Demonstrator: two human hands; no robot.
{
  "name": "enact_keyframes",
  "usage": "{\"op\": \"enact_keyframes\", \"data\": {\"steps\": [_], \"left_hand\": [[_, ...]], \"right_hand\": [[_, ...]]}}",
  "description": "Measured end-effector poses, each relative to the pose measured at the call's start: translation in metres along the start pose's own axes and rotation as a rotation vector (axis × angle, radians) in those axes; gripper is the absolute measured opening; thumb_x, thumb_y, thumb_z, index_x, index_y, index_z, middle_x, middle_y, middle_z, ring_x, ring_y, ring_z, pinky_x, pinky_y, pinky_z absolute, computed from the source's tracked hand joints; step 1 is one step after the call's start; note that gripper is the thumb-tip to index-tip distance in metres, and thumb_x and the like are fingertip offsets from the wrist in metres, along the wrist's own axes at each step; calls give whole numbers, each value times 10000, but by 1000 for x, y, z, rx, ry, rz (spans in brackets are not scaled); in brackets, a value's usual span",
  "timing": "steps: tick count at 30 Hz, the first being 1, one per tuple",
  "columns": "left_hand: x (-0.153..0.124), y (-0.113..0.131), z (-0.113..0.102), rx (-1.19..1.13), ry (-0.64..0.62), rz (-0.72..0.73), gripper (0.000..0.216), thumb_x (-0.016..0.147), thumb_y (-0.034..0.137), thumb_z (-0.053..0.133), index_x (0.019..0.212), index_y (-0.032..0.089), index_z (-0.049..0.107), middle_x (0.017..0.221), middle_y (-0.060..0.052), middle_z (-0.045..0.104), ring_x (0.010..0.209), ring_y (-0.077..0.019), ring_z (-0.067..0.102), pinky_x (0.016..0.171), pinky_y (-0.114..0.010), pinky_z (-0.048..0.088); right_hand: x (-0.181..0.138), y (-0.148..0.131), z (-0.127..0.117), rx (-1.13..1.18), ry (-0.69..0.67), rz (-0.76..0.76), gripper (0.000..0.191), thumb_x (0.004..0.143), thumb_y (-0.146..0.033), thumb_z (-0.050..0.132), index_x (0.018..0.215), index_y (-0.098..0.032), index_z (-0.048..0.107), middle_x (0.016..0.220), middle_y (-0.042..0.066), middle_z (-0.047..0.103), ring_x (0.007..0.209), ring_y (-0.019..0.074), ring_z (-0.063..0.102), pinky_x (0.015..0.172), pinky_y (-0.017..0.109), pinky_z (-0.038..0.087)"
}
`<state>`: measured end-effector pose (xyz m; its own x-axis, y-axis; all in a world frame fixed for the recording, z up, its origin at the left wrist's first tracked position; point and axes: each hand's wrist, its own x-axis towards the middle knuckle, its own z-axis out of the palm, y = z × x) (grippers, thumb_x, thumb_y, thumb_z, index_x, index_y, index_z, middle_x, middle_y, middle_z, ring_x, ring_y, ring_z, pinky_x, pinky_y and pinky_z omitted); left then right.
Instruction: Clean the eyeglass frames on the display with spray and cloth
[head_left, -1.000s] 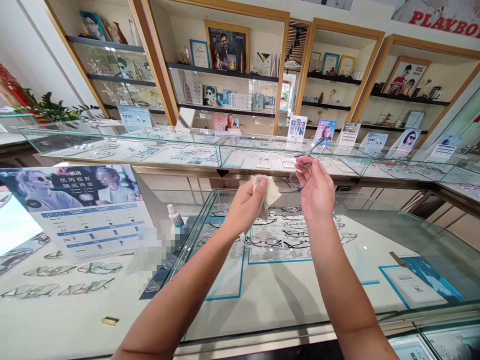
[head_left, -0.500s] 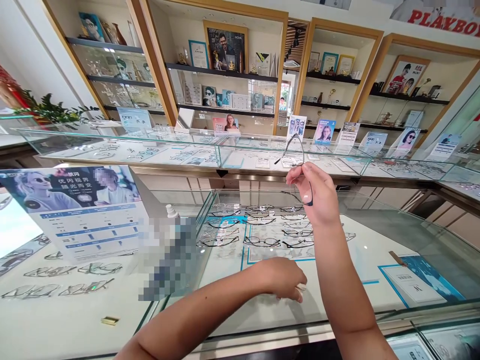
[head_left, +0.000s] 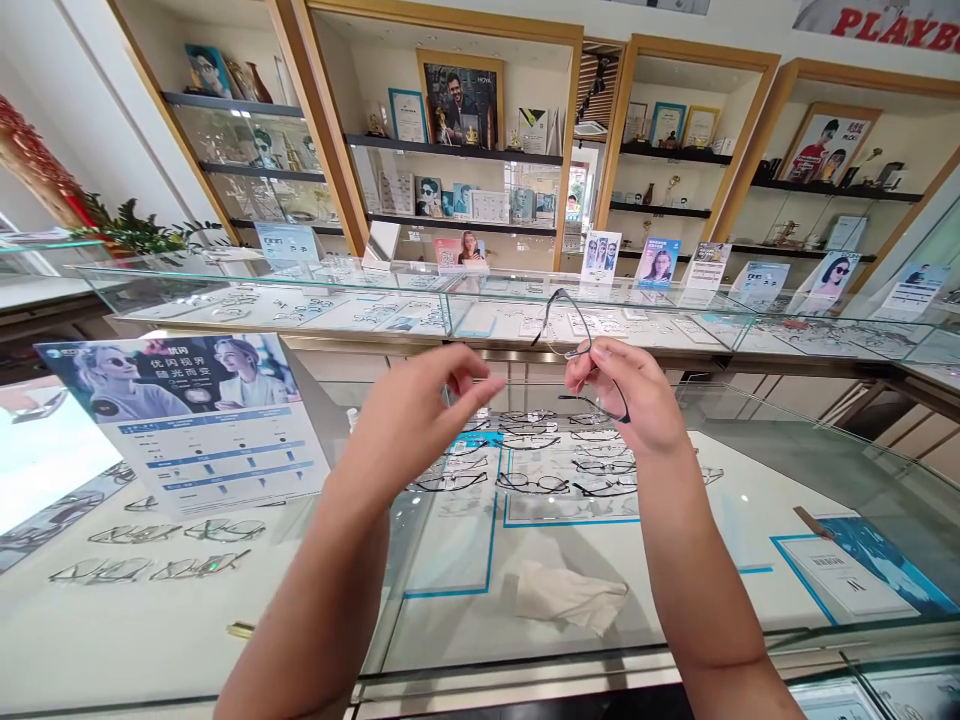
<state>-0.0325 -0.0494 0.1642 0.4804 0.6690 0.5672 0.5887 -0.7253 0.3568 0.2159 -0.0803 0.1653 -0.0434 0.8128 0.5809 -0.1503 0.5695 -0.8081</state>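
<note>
My right hand [head_left: 626, 385] is closed on a pair of dark-framed eyeglasses [head_left: 600, 402], pinched between thumb and fingers above the counter. One dark temple arm rises up and to the left from the pinch. To the left of the glasses, my left hand [head_left: 420, 415] is raised with thumb and fingers apart, holding nothing and not touching the frame. A crumpled cream cloth [head_left: 570, 597] lies on the glass counter [head_left: 450, 650] below. Behind my hands, several pairs of glasses [head_left: 533, 484] are laid out in rows.
A folded advertising card [head_left: 217, 450] stands at the left, with several more glasses [head_left: 101, 570] in front of it. A small gold-coloured piece [head_left: 241, 629] lies at lower left. Blue-edged cards [head_left: 840, 580] are at the right. Across stands a long glass display case [head_left: 487, 315].
My left hand has risen from low over the counter towards the glasses, leaving the cream cloth on the counter. My right hand still holds the glasses, slightly lower and turned a little.
</note>
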Motion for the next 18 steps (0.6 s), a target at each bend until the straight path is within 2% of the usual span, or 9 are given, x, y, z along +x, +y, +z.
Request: {"op": "enact_keyframes", "data": {"steps": [2, 4, 7, 9, 13, 18], "left_hand": [[1, 0, -13, -70, 309, 5, 280, 973, 522, 726, 1030, 249, 756, 892, -43, 770, 786, -206, 678, 693, -309, 498], [1, 5, -14, -121, 442, 48, 401, 950, 525, 762, 1240, 251, 722, 1156, -75, 783, 1025, -237, 720, 888, -354, 571], [1, 11, -8, -138, 386, 145, 667, 901, 578, 806, 1456, 260, 617, 1450, -112, 692, 1300, -292, 669, 1047, -425, 579], [2, 12, -4, -134, 332, 176, 763, 881, 609, 819, 1516, 269, 571, 1532, -124, 641, 1396, -319, 621, 1093, -456, 575], [2, 12, -2, -152, 289, 156, 739, 876, 589, 838, 1495, 265, 597, 1480, -129, 682, 1356, -323, 661, 1116, -472, 574], [1, 13, -1, -133, 286, 187, 635, 871, 547, 861, 1399, 256, 657, 1319, -101, 763, 1211, -291, 737, 1041, -453, 611]], "right_hand": [[1, 4, -2, 14, -35, 36, 305, 960, -504, 725, 782, -269, 803, 832, 38, 729, 795, 199, 641, 764, 373, 537], [2, 7, -3, 28, -72, 83, 301, 952, -501, 737, 779, -265, 806, 822, 38, 728, 787, 198, 642, 739, 363, 535], [2, 8, -3, 48, -166, 178, 322, 945, -508, 748, 756, -253, 801, 793, 37, 719, 767, 194, 639, 730, 360, 536], [2, 8, -3, 54, -228, 219, 339, 955, -508, 740, 754, -242, 802, 791, 38, 721, 755, 187, 640, 733, 358, 532], [0, 7, -2, 50, -295, 255, 324, 976, -473, 724, 785, -229, 816, 813, 44, 736, 751, 179, 660, 732, 352, 517], [2, 10, -2, 85, -331, 294, 305, 968, -451, 740, 780, -220, 809, 813, 44, 736, 725, 164, 656, 706, 335, 515]]}}
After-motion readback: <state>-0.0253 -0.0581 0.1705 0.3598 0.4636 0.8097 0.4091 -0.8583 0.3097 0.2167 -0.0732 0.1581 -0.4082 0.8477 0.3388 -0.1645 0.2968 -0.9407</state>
